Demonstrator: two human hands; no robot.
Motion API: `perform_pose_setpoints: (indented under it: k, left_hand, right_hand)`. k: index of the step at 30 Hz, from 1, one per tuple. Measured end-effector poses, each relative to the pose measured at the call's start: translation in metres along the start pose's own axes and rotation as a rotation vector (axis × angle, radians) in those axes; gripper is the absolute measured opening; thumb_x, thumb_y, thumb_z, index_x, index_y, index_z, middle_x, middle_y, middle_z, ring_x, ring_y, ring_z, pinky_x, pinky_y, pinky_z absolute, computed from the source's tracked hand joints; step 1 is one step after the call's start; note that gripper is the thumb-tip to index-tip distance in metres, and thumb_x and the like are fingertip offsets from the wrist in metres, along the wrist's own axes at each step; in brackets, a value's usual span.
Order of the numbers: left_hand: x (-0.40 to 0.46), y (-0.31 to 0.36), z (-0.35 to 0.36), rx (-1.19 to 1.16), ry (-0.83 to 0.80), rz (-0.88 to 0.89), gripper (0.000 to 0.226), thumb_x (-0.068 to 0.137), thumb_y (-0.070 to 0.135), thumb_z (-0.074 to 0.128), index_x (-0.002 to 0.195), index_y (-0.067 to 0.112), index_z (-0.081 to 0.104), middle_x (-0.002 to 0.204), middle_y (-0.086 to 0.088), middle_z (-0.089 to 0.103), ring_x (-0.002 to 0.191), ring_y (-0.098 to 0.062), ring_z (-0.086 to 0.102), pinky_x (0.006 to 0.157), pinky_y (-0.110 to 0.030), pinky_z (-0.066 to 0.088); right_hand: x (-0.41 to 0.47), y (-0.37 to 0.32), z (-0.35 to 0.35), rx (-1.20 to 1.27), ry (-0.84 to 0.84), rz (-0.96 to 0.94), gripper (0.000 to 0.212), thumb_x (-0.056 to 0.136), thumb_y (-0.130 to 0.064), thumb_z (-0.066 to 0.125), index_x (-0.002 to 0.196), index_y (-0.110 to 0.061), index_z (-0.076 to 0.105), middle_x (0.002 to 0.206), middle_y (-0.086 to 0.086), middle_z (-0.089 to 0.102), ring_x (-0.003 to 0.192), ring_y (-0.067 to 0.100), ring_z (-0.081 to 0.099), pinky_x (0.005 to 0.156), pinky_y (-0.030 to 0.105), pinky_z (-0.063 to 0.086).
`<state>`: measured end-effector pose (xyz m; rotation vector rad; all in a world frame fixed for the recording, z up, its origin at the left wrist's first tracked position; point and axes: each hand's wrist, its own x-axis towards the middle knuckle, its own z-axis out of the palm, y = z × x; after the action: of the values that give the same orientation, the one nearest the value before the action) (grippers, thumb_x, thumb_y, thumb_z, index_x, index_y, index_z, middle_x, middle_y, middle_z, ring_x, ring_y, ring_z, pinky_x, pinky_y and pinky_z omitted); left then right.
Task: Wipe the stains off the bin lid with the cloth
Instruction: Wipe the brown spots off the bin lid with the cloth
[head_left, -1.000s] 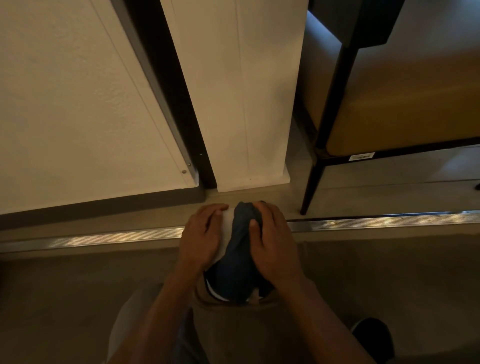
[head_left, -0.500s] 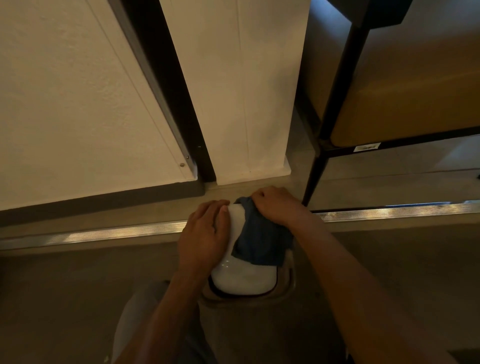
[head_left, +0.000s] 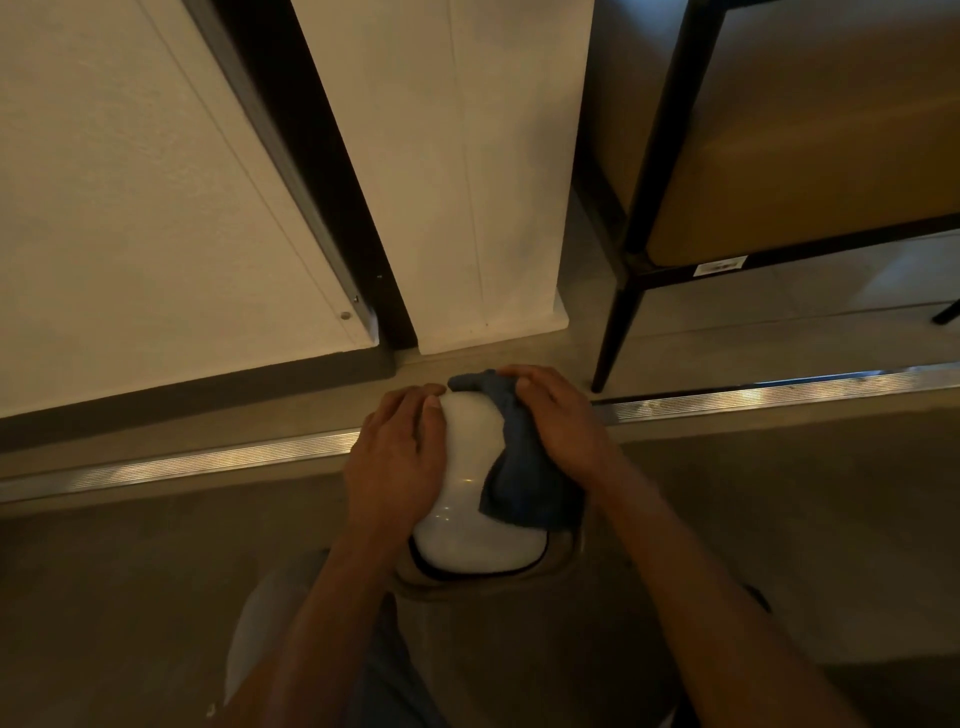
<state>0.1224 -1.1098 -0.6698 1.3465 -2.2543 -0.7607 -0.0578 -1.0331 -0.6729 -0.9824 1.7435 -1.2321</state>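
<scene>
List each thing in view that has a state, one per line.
bin lid: closed on the bin, partly covered by the cloth.
cloth: bunched, lying on the lid's right side.
left hand: resting flat on the lid's left side.
right hand: pressing the cloth onto the lid.

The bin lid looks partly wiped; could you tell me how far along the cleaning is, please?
Done: the bare middle of the white bin lid shows no stains. In hand: the right hand presses the blue cloth on its right side; the left hand steadies it. Left: areas under both hands.
</scene>
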Motion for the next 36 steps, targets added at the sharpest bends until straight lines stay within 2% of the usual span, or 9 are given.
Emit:
perform_pose_setpoints:
  k: [3, 5, 11, 16, 18, 23, 25, 31, 36]
  left_hand:
    - [-0.001, -0.001, 0.0, -0.009, 0.0, 0.014, 0.035, 0.107, 0.04, 0.035, 0.131, 0.024, 0.056, 0.125, 0.001, 0.057, 0.108, -0.014, 0.052, 0.095, -0.033, 0.04]
    - [0.0, -0.001, -0.001, -0.028, 0.003, 0.017, 0.041, 0.104, 0.044, 0.032, 0.131, 0.024, 0.056, 0.125, -0.001, 0.058, 0.111, -0.019, 0.054, 0.096, -0.035, 0.042]
    - [0.0, 0.002, 0.001, -0.003, 0.018, -0.026, 0.048, 0.102, 0.046, 0.03, 0.132, 0.021, 0.059, 0.126, -0.004, 0.061, 0.114, -0.023, 0.056, 0.094, -0.028, 0.035]
    - [0.0, 0.002, 0.002, -0.001, 0.023, -0.033, 0.039, 0.107, 0.037, 0.034, 0.131, 0.02, 0.059, 0.127, -0.004, 0.06, 0.114, -0.021, 0.055, 0.093, -0.027, 0.034]
    - [0.0, 0.001, 0.002, 0.003, 0.024, -0.012, 0.044, 0.105, 0.042, 0.03, 0.13, 0.02, 0.059, 0.126, -0.003, 0.06, 0.114, -0.02, 0.055, 0.094, -0.027, 0.034]
    - [0.0, -0.003, 0.001, -0.019, 0.015, 0.019, 0.048, 0.1, 0.054, 0.028, 0.125, 0.027, 0.059, 0.122, 0.003, 0.06, 0.109, -0.016, 0.056, 0.093, -0.032, 0.042]
    - [0.001, -0.001, -0.001, -0.025, 0.019, 0.008, 0.048, 0.099, 0.061, 0.029, 0.123, 0.031, 0.059, 0.121, 0.006, 0.059, 0.105, -0.011, 0.053, 0.09, -0.031, 0.041]
    - [-0.001, 0.004, 0.0, -0.016, 0.028, -0.043, 0.047, 0.1, 0.059, 0.034, 0.126, 0.028, 0.058, 0.125, 0.001, 0.06, 0.112, -0.02, 0.056, 0.092, -0.031, 0.038]
    - [0.0, 0.005, -0.001, -0.003, 0.034, -0.033, 0.044, 0.102, 0.054, 0.035, 0.126, 0.027, 0.059, 0.126, 0.001, 0.06, 0.111, -0.017, 0.056, 0.089, -0.028, 0.036]
  right_hand:
    - [0.03, -0.026, -0.011, -0.289, -0.202, 0.191, 0.029, 0.104, -0.035, 0.036, 0.116, -0.03, 0.062, 0.119, 0.0, 0.059, 0.104, 0.014, 0.053, 0.086, 0.029, 0.039]
    - [0.036, -0.034, -0.008, -0.381, -0.247, 0.168, 0.032, 0.103, -0.037, 0.038, 0.118, -0.025, 0.064, 0.118, 0.002, 0.061, 0.105, 0.018, 0.056, 0.087, 0.031, 0.042]
    - [-0.018, 0.008, 0.012, -0.079, 0.178, -0.241, 0.03, 0.103, -0.025, 0.048, 0.127, -0.015, 0.061, 0.13, 0.0, 0.058, 0.12, 0.008, 0.053, 0.105, 0.027, 0.043]
    - [-0.065, 0.011, 0.037, -0.042, 0.323, -0.133, 0.047, 0.104, -0.034, 0.038, 0.148, -0.02, 0.038, 0.152, -0.009, 0.032, 0.13, -0.018, 0.03, 0.101, -0.001, 0.025]
    - [-0.058, 0.005, 0.037, -0.056, 0.344, -0.113, 0.045, 0.104, -0.034, 0.036, 0.146, -0.019, 0.04, 0.15, -0.006, 0.036, 0.126, -0.012, 0.037, 0.098, -0.003, 0.025]
    - [0.005, -0.023, 0.01, -0.18, 0.052, 0.166, 0.032, 0.104, -0.034, 0.038, 0.113, -0.016, 0.062, 0.113, 0.005, 0.062, 0.103, 0.017, 0.057, 0.09, 0.028, 0.045]
    - [0.017, -0.025, 0.009, -0.251, -0.004, 0.184, 0.034, 0.102, -0.035, 0.039, 0.112, -0.017, 0.065, 0.111, 0.006, 0.065, 0.101, 0.021, 0.059, 0.089, 0.034, 0.047]
    - [-0.028, 0.003, 0.015, -0.077, 0.205, -0.157, 0.037, 0.103, -0.034, 0.046, 0.134, -0.017, 0.054, 0.136, -0.002, 0.052, 0.123, 0.006, 0.05, 0.106, 0.023, 0.041]
    - [-0.078, 0.016, 0.048, -0.126, 0.453, -0.128, 0.052, 0.103, -0.038, 0.039, 0.15, -0.019, 0.034, 0.155, -0.002, 0.031, 0.134, -0.005, 0.029, 0.101, -0.002, 0.021]
